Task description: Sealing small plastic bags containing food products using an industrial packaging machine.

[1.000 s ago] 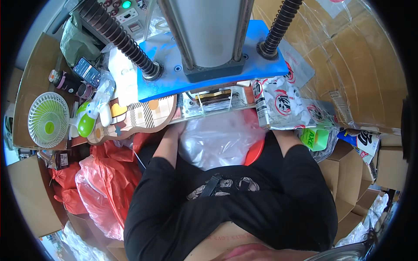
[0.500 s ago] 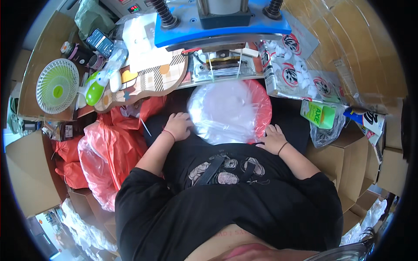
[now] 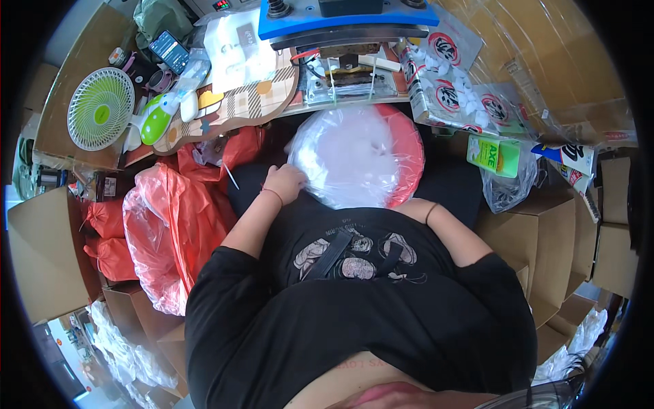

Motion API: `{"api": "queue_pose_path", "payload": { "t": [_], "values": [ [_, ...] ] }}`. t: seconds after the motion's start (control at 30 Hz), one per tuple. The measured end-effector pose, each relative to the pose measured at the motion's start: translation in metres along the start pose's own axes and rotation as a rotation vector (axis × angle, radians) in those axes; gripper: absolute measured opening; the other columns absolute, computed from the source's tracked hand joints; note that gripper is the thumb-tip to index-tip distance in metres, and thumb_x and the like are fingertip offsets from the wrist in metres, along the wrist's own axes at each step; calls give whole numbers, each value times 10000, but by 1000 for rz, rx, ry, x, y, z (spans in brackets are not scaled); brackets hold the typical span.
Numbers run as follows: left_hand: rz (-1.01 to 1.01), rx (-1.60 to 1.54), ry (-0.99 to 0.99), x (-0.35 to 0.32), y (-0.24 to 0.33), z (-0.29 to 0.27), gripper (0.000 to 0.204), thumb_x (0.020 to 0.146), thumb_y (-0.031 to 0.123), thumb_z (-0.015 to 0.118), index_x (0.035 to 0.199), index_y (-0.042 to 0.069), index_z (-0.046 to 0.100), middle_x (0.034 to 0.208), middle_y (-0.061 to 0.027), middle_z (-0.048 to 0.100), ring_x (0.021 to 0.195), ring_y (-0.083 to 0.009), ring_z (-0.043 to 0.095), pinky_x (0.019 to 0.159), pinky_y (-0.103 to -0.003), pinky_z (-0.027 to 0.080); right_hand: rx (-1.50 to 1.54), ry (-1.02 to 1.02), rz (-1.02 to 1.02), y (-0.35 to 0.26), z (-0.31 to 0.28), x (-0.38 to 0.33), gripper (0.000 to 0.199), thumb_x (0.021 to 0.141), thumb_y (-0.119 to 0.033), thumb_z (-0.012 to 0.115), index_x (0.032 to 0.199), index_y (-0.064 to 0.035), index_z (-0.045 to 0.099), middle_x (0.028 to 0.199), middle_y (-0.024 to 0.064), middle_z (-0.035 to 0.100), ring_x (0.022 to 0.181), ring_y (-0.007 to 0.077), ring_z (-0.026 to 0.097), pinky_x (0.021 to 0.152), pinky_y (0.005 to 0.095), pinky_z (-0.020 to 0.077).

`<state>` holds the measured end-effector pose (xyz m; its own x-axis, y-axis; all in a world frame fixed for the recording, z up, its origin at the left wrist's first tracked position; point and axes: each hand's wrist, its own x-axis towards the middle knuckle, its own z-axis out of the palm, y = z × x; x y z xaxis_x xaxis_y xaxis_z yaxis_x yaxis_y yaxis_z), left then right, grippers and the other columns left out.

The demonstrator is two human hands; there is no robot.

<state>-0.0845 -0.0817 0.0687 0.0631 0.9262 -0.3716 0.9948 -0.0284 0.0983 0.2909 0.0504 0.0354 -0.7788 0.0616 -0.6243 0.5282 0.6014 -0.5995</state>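
Observation:
A red round basin sits on my lap, filled by a bulging clear plastic bag of white stuff. My left hand lies at the bag's left edge with its fingers curled into the plastic. A thin red band circles that wrist. My right forearm reaches to the basin's lower right edge. Its wrist carries a dark band, and the hand itself is hidden under the basin. I wear a black printed shirt.
A blue press machine stands on the bench ahead, over a clear fixture. Printed packets lie right of it, and a green fan and a phone are at the left. Red plastic bags crowd my left; cardboard boxes are at my right.
Both hands came down from the bench edge to the basin on my lap. The right hand slipped under the basin's rim. The view tilted down, and the press moved to the top edge.

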Motion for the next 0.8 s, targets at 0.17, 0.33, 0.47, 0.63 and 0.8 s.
{"api": "queue_pose_path", "payload": {
  "t": [0.17,0.33,0.47,0.63,0.8],
  "values": [
    [12,114,-344,12,2,30,327,897,168,549,1167,261,709,1177,-48,657,1256,-234,549,991,-613,381,183,-212,54,47,38,58,432,969,-413,442,1260,-163,639,1270,130,659,1162,304,600,1020,414,426],
    [4,152,-385,13,13,29,361,891,148,534,1187,269,702,1186,-69,666,1291,-256,538,1046,-602,368,111,-192,83,20,28,59,436,969,-426,433,1273,-184,631,1283,123,652,1175,305,587,1031,418,410],
    [124,-32,-490,9,19,22,417,882,134,530,1229,301,689,1272,-88,631,1319,-260,519,1075,-550,373,42,-165,112,2,25,47,440,970,-439,424,1286,-206,623,1295,115,644,1189,306,574,1043,423,393],
    [115,-146,-632,15,23,19,518,851,97,532,1281,355,663,1356,-108,589,1358,-254,477,1087,-466,370,-42,-140,144,-12,8,36,446,970,-454,412,1302,-234,613,1311,106,635,1206,307,557,1057,429,373],
    [142,-110,-387,8,18,27,536,851,95,537,1294,372,657,1491,-180,442,1452,-293,340,1098,-448,337,-129,-113,179,-32,0,21,453,970,-470,401,1318,-261,603,1327,97,626,1223,308,541,1072,435,352]
  ]
}}
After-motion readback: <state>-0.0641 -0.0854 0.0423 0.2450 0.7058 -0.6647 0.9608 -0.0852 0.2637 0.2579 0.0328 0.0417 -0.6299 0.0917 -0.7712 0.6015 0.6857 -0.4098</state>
